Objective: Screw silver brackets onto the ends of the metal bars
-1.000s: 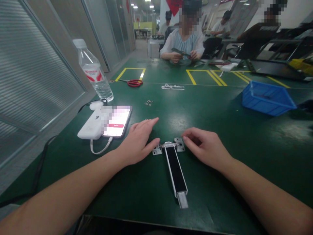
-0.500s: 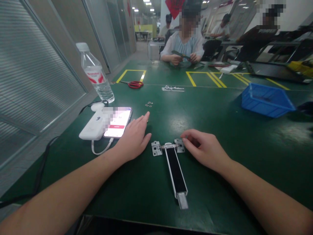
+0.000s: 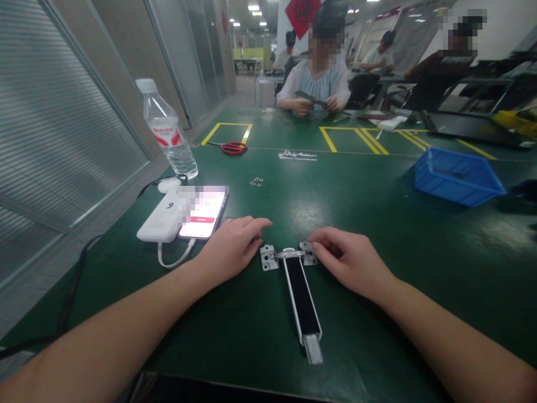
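Note:
A metal hinge (image 3: 300, 280) lies flat before me, with a drilled plate on either side of its pin and a long black-faced bar pointing towards me. The fingertips of my right hand (image 3: 350, 254) are closed at the upper edge of its right plate (image 3: 309, 256). Just beyond the left plate (image 3: 269, 258) is my left hand (image 3: 232, 246), open, index finger stretched out to the right and thumb apart beneath it. Whether the left thumb touches that plate I cannot tell. Several small metal rings or nuts (image 3: 257, 182) lie further up the table.
At left are a phone (image 3: 205, 212), a white power bank (image 3: 159, 215) and a water bottle (image 3: 172, 137). Red-handled scissors (image 3: 234, 148) and thin white strips (image 3: 296, 155) lie further off. A blue bin (image 3: 457, 176) stands right. Across the green table (image 3: 377, 347) sits a person (image 3: 321, 84).
My left hand has drawn back towards me, its fingers swinging from pointing forward to pointing right, near the left plate. My right hand keeps its place at the right plate.

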Motion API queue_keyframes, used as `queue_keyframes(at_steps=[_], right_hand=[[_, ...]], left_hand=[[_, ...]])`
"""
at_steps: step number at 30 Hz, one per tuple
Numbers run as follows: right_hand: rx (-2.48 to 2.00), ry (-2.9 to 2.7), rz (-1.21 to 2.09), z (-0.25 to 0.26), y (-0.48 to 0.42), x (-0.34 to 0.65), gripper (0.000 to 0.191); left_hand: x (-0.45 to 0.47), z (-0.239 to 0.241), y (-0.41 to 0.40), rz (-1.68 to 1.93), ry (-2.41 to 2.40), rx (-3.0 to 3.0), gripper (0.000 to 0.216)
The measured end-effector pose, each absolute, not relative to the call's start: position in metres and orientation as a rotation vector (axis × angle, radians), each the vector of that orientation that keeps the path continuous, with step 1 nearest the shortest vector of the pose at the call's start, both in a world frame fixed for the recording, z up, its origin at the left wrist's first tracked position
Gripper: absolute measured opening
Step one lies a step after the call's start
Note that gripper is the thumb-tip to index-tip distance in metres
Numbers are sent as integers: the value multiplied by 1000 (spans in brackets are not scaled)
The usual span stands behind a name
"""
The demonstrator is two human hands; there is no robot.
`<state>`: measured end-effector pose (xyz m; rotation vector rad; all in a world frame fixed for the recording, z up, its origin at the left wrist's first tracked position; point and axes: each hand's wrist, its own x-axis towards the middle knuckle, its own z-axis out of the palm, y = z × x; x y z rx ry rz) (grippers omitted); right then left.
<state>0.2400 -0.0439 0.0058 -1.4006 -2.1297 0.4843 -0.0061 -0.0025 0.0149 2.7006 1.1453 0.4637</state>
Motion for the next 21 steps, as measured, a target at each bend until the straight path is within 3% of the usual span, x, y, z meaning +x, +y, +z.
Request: queue_keyframes(at_steps=[3, 7, 16, 21], right_hand=[[-1346, -2109, 442, 6, -46, 239, 12], [-1205, -2048, 407, 10, -54, 233, 9], [-974, -1976, 794, 13, -72, 216, 17], [-951, -1939, 818, 11, -75, 213, 18]], left_hand=[[-4, 15, -10, 647, 960, 2710, 39], [2, 15, -24, 854, 680, 2716, 28], [9, 13, -34, 1063, 305, 2644, 37], [10, 13, -37, 1109, 299, 2639, 41]])
